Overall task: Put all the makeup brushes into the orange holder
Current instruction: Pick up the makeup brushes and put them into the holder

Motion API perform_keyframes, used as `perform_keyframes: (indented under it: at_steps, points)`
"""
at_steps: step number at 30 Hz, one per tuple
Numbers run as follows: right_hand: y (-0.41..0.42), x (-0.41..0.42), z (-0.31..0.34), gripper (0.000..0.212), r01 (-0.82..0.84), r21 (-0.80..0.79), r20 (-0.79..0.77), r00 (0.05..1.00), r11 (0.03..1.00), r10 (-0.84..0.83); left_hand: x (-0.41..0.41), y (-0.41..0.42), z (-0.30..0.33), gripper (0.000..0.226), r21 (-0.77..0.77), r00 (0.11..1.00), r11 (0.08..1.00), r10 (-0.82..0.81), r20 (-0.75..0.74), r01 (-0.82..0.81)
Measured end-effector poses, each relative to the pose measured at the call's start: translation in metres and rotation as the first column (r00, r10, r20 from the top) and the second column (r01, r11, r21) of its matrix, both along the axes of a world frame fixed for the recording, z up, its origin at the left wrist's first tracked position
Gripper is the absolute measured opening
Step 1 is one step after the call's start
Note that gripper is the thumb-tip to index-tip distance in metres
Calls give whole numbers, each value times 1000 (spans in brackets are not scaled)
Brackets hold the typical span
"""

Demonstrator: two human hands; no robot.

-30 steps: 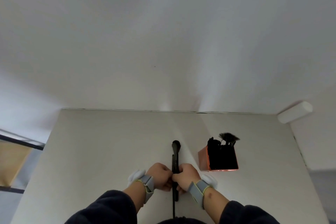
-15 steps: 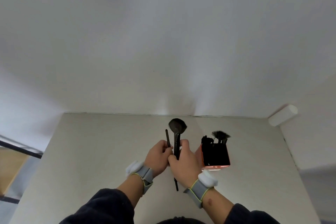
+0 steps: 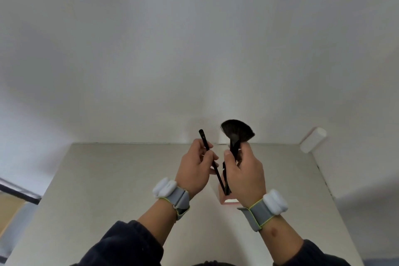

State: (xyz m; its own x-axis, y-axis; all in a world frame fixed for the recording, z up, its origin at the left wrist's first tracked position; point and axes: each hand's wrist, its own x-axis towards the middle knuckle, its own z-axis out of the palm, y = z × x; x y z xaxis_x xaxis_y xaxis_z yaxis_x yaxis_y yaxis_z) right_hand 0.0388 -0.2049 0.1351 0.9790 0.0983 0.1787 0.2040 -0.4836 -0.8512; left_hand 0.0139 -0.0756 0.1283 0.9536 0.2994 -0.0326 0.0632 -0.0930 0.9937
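My left hand (image 3: 195, 170) grips a thin black brush (image 3: 207, 149) that slants from upper left down to the lower right, its lower end reaching the holder's opening. My right hand (image 3: 245, 176) holds a large black brush with a fan of dark bristles (image 3: 237, 133) upright, above the table. The orange holder (image 3: 231, 201) stands behind and below my right hand. Only its lower front edge shows; its contents are hidden by the hand.
The pale table (image 3: 129, 179) runs back to a white wall. A white cylinder (image 3: 313, 139) lies at the table's far right corner. A dark rail and a wooden surface (image 3: 13, 205) show past the left edge.
Both hands have risen from the table near the front edge, each lifting a brush. They now sit higher and over the holder, which my right hand covers.
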Motion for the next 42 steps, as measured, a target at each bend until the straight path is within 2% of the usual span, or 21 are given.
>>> perform_keyframes:
  at_steps: [2, 4, 7, 9, 16, 20, 23, 26, 29, 34, 38, 42]
  points:
    - [-11, 0, 4, 34, -7, 29, 24, 1000, 1000, 7, 0, -8, 6, 16, -9, 999, 1000, -4, 42, 4]
    - [-19, 0, 8, 40, -26, 49, 37, 999, 998, 24, 0, -16, 8, 14, 24, 997, 1000, 2, 79, -4]
    - [-32, 1, 9, 28, -36, 79, 41, 999, 996, 33, 1, -27, 10, 10, 150, 990, 988, 18, 142, -40]
    - [-37, 2, 8, 28, -27, 90, 27, 999, 996, 25, 0, -31, 9, 11, 214, 988, 976, 4, 153, -37]
    - [-58, -1, 2, 15, -76, 74, -37, 996, 994, 79, -6, -50, 0, 39, 357, 994, 934, -41, 102, 2]
    - [-64, 1, 0, 12, -109, 43, -18, 994, 993, 110, -4, -53, -5, 25, 458, 994, 888, -75, 74, 33]
    - [-69, 5, -3, 23, -136, -9, -5, 991, 991, 136, 0, -55, -11, 13, 519, 996, 853, -83, 32, 55]
    - [-71, 7, -9, 30, -166, -53, -24, 986, 985, 165, 0, -53, -16, 21, 587, 995, 804, -101, -17, 92]
    - [-74, 11, -16, 30, -178, -127, -14, 984, 976, 178, 4, -52, -20, 28, 654, 990, 744, -134, -54, 136]
    - [-77, 21, -24, 23, -189, -280, -53, 982, 941, 182, 11, -52, -30, 27, 759, 975, 614, -181, -132, 217]
    - [-80, 27, -32, 18, -213, -377, -117, 976, 901, 181, 15, -53, -38, 26, 772, 975, 598, -170, -141, 216]
    - [-80, 36, -40, 16, -238, -444, -123, 971, 864, 204, 19, -56, -40, 27, 744, 976, 632, -166, -142, 216]
